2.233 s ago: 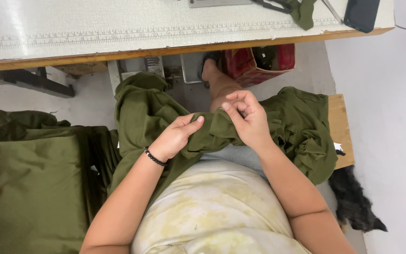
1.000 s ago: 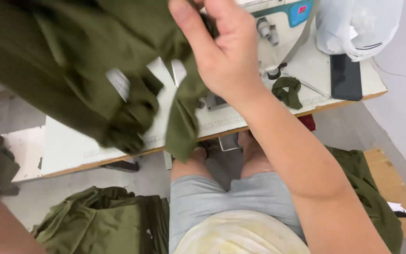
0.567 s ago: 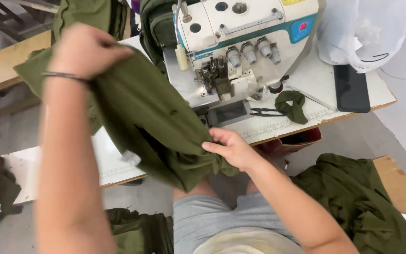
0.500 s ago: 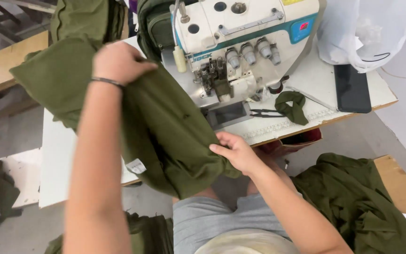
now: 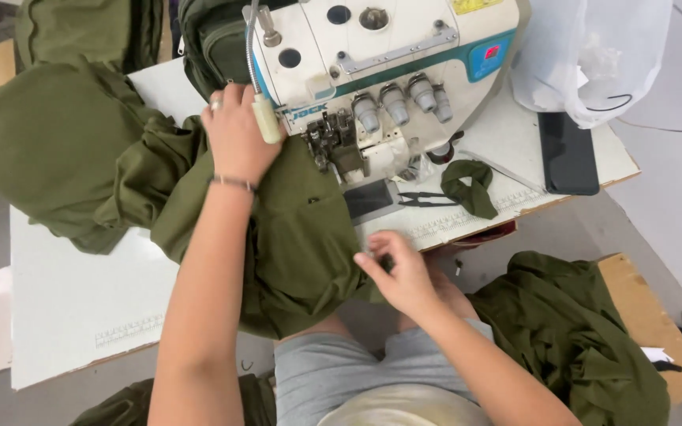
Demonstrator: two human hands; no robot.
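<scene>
— The olive-green cloth garment (image 5: 294,229) lies on the white work table (image 5: 73,300), in front of the white and teal sewing machine (image 5: 380,71). One part of it is spread under the left side of the machine, and its lower edge hangs over the table's front edge, down to the person's lap.

— Where is the left hand?

— The left hand (image 5: 234,134) rests flat on top of the garment, just beside the machine's needle area (image 5: 333,142). The fingers are spread and press the cloth down; they do not close around anything. A thin bracelet is on the wrist, and a ring is on one finger.

— And the right hand?

— The right hand (image 5: 400,272) is at the front edge of the table. Its fingertips pinch the hanging edge of the same garment, so the grip is narrow and holds cloth.

— What else is around?

— More olive-green fabric (image 5: 49,150) is bunched on the left part of the table, touching the garment. A small olive-green strip of cloth (image 5: 471,185) lies to the right of the machine, with a pair of dark thread snips (image 5: 420,197) just beside it. A black flat phone (image 5: 567,154) lies near the right edge of the table, partly under a clear plastic bag (image 5: 593,55). Another heap of olive-green fabric (image 5: 570,331) sits on a wooden bench (image 5: 649,315) at the person's right side, below the table.
</scene>
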